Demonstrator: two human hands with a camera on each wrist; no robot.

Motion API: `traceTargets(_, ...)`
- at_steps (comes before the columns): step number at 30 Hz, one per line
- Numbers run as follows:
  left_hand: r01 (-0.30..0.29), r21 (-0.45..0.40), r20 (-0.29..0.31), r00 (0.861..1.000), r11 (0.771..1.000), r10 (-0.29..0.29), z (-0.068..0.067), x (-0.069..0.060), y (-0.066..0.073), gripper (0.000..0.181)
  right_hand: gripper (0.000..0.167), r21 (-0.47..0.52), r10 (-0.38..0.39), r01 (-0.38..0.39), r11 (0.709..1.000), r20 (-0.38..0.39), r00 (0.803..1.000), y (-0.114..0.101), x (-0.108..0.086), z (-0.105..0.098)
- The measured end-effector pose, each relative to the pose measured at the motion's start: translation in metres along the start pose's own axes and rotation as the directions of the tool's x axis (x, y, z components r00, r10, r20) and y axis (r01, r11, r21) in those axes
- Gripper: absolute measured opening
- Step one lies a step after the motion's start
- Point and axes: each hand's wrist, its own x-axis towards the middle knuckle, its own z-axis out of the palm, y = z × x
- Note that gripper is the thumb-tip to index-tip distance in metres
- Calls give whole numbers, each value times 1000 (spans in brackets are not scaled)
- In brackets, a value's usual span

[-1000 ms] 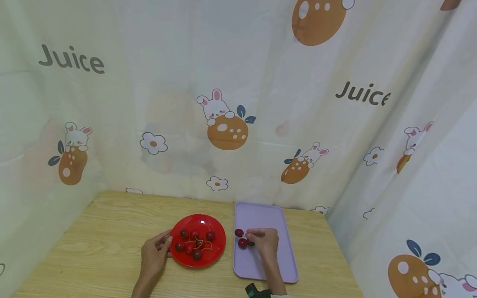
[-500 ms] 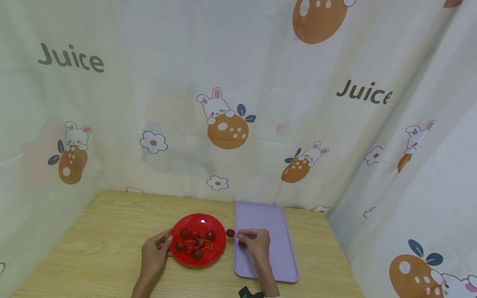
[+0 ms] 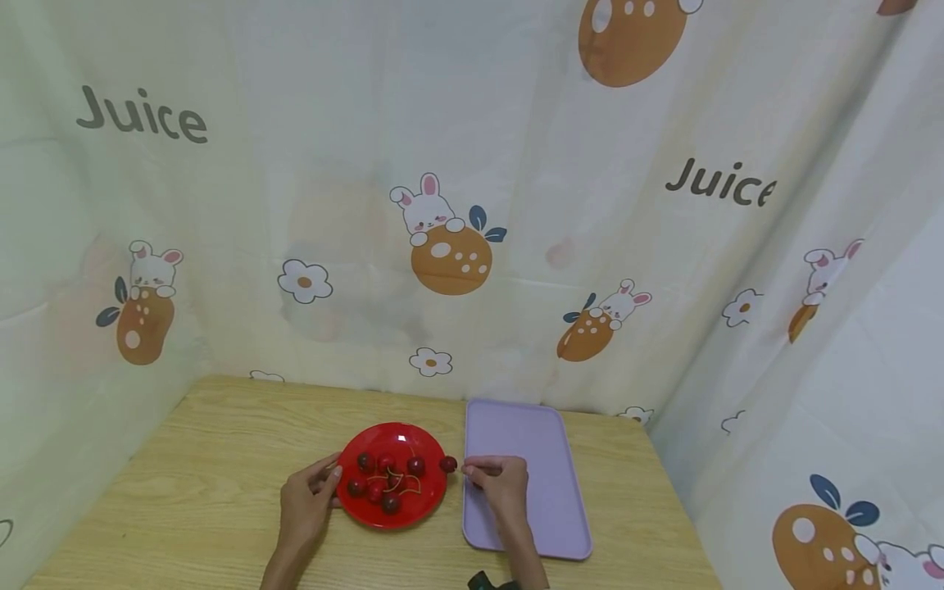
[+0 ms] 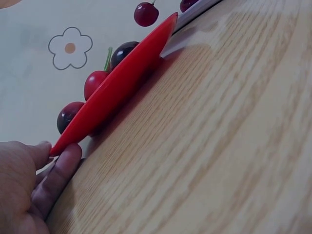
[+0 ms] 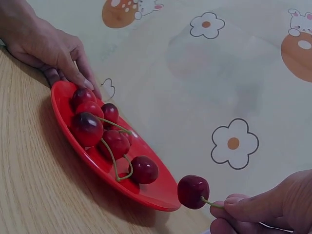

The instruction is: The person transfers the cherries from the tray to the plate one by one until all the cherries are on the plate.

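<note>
In the head view a red plate (image 3: 428,500) lies on the table, bearing several dark red cherries (image 5: 115,145), some with green stems. My left hand (image 3: 306,504) pinches the plate's left rim, thumb on top and fingers beneath. With thumb and fingertips, my right hand (image 3: 505,485) holds a single cherry (image 3: 448,465) by its stem. That cherry hangs at the plate's right rim; in the right wrist view (image 5: 193,191) the held cherry is just beside the rim. Another cherry (image 4: 188,5) shows at the tray's edge in the left wrist view; the right hand hides it from the head view.
To the right of the plate lies a lilac rectangular tray (image 3: 516,426), partly under the right hand. Both stand on a light wooden table (image 3: 243,442). A printed curtain (image 3: 354,205) hangs behind the table and along its sides.
My right hand has lifted one cherry by its stem from the tray and moved it left to the plate's rim. The left hand and the plate have stayed in place.
</note>
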Motion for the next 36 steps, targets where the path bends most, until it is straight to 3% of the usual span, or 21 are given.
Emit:
traceTargets(20, 15, -9, -4, 1000, 1000, -15, 1, 0, 1, 36, 14, 119, -86, 82, 990, 25, 996, -2, 5, 22)
traceTargets(23, 14, -6, -7, 1000, 1000, -14, 1, 1, 2, 36, 14, 118, -101, 97, 988, 27, 995, -5, 5, 26)
traceTargets(31, 22, 17, -5, 1000, 1000, -21, 1, 3, 2, 37, 10, 96, -54, 52, 994, 20, 998, -7, 6, 36)
traceTargets(36, 27, 19, -9, 1000, 999, -27, 1, 3, 1, 37, 11, 92, -113, 111, 990, 18, 993, -8, 10, 45)
